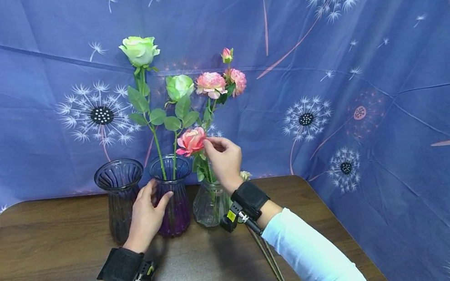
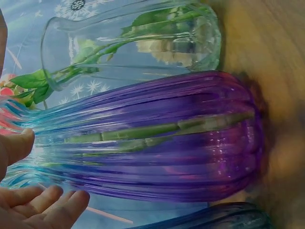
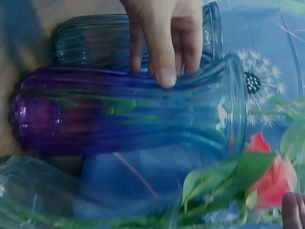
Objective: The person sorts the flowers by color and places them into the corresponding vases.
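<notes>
A vase, purple below and bluish at its rim (image 1: 173, 205), holds two pale green roses (image 1: 139, 51). My left hand (image 1: 145, 215) is at this vase's neck, thumb on the near side and fingers loosely spread toward its left; the left wrist view shows the fingers not closed round the glass. To the right, a clear glass vase (image 1: 209, 206) holds a coral-pink rose (image 1: 191, 141) and a stem of pale pink flowers (image 1: 211, 84). My right hand (image 1: 226, 161) has thumb and forefinger together at the coral rose's right edge, pinching a petal; the fingertips are partly hidden.
A dark grey-blue vase (image 1: 121, 206) stands close on the left of the purple one. Loose stems (image 1: 271, 259) lie under the right forearm, with a pale bloom (image 1: 245, 175) behind the wrist. A blue dandelion-print cloth (image 1: 237, 20) hangs behind the wooden table (image 1: 47, 255).
</notes>
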